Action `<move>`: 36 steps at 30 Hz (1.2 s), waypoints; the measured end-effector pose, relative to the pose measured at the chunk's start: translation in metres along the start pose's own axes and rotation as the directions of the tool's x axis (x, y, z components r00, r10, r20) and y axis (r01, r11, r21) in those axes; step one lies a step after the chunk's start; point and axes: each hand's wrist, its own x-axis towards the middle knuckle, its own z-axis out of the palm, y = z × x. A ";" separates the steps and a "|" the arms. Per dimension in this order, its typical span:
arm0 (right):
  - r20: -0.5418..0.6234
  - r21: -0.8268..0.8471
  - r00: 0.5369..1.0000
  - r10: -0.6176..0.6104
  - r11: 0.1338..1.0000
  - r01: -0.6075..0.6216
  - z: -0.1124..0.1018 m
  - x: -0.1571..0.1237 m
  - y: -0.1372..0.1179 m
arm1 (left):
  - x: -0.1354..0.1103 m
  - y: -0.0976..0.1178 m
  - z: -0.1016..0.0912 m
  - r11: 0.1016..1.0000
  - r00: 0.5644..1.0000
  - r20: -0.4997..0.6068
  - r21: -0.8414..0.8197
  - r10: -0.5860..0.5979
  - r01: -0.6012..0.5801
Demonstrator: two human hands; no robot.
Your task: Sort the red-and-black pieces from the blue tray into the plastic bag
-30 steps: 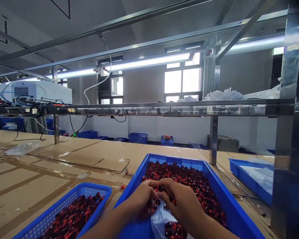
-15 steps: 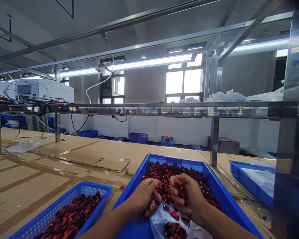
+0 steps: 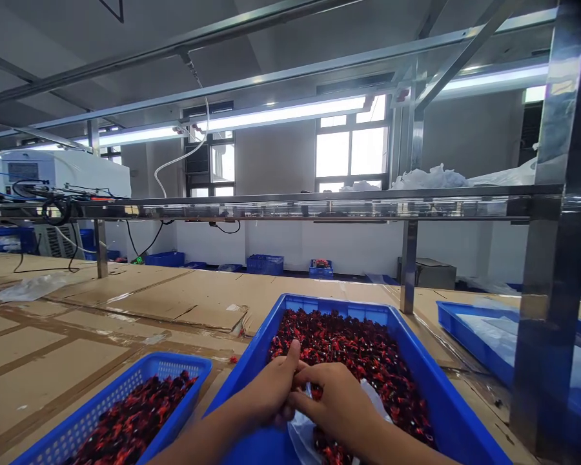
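Note:
A large blue tray (image 3: 419, 361) in front of me is heaped with small red and black pieces (image 3: 363, 349). Both my hands are inside its near end, pressed together over a clear plastic bag (image 3: 303, 433) that holds some of the pieces. My left hand (image 3: 268, 391) is closed with its thumb raised, gripping the bag's mouth. My right hand (image 3: 336, 403) is closed too, its fingers pinching the bag's edge next to the left hand.
A smaller blue basket (image 3: 111, 413) of the same pieces sits at the lower left on the cardboard-covered table (image 3: 126, 303). Another blue tray (image 3: 469, 336) with plastic sheets lies at the right. A steel post (image 3: 549, 258) stands close at the right, under a steel shelf (image 3: 290, 208).
My right hand had lifted a handful of pieces over the bag; now both hands have come down and closed together on the bag's mouth. The view shifted slightly.

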 end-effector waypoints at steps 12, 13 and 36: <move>0.331 0.703 0.759 0.560 0.391 -0.595 -0.012 0.013 0.013 | 0.008 -0.001 -0.009 0.994 0.996 -0.007 -0.053 0.093 -0.093; 0.340 0.721 0.755 0.561 0.359 -0.592 -0.015 0.013 0.012 | 0.011 -0.004 -0.010 0.994 0.994 -0.010 -0.023 0.107 -0.107; 0.275 0.891 0.807 0.522 0.178 -0.419 -0.020 0.010 0.006 | 0.008 -0.010 0.002 0.941 0.968 0.059 0.227 0.243 -0.251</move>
